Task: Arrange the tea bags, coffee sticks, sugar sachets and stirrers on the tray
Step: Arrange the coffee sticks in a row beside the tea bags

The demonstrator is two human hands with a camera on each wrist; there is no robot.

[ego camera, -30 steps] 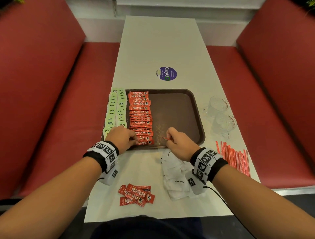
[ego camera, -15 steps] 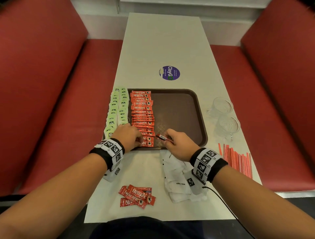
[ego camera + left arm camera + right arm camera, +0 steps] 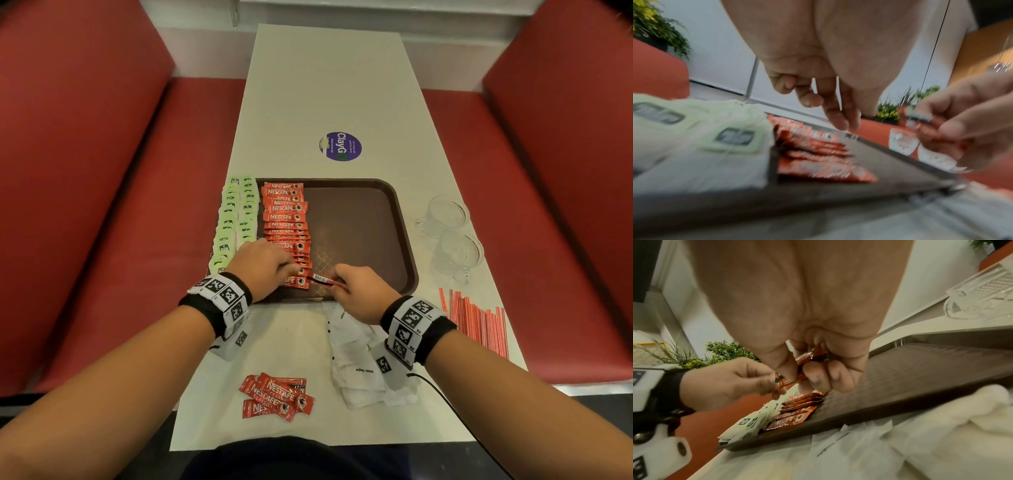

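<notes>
Two hands meet over the near edge of a brown, rounded-corner plastic tray (image 3: 394, 212) in the head view. Glossy red coffee sticks (image 3: 286, 219) overlap in a column on its left side, beside pale green tea bags (image 3: 236, 219); white paper sugar sachets (image 3: 356, 359) and thin red stirrers (image 3: 479, 318) lie on the table. From the left wrist, the left hand (image 3: 818, 81) hangs with loosely curled fingers, holding nothing. From the right wrist, the right hand (image 3: 818, 363) pinches a coffee stick (image 3: 803, 358).
</notes>
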